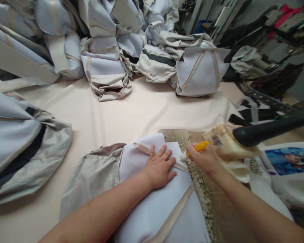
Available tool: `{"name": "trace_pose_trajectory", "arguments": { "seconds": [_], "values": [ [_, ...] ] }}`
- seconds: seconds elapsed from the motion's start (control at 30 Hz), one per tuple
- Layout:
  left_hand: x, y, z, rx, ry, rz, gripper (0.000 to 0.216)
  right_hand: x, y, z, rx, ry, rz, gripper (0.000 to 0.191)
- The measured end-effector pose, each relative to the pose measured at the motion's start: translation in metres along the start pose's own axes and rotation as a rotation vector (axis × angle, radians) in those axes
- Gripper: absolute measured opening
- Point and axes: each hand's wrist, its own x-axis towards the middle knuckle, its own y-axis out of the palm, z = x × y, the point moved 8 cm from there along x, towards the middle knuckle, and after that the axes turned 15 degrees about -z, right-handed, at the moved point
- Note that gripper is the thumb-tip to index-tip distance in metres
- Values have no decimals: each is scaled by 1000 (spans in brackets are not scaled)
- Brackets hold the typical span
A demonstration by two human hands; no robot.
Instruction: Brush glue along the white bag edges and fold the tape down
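A pale blue fabric piece with beige trim [162, 206] lies in front of me on the cream-covered table [116, 114]. My left hand [159, 167] rests flat on it, fingers spread, pressing it down beside a beige strip. My right hand [204, 158] is closed on a yellow-handled tool [199, 146], whose tip meets the edge of the fabric by the beige strip. Under that edge sits a stained, speckled work board [200, 189].
Several folded blue-and-beige fabric pieces [106, 64] are heaped along the back and left of the table. A black handle wrapped in stained cloth [255, 133] juts in from the right. A printed paper [288, 160] lies at right; dark straps and machinery stand beyond.
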Motion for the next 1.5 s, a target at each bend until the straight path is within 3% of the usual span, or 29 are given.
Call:
{"name": "trace_pose_trajectory", "arguments": {
  "seconds": [0.1,0.27,0.4,0.57,0.83,0.93,1.1,1.37,1.5],
  "values": [
    [-2,-9,-23,-29,44,56,40,7,1,2,77,-16,-50,31],
    [-18,-3,-48,-79,117,255,43,-26,-5,-8,77,30,81,32],
    [-23,1,-44,-85,110,208,45,-35,-12,-5,74,26,142,32],
    [-25,3,-42,-72,118,185,44,-22,-8,-1,110,-4,-19,30],
    [-27,7,-42,-77,119,175,45,-74,-30,-10,129,-19,23,34],
    [-27,7,-42,-58,124,159,44,-71,-33,-6,139,-58,-19,31],
    [-28,5,-43,-38,141,153,45,-75,-27,-7,110,-63,29,34],
    [-29,6,-44,-45,145,123,43,-60,-27,1,158,-151,-74,28],
    [-28,8,-42,-40,139,137,43,-80,-29,-3,134,-151,-38,31]
  ]
}}
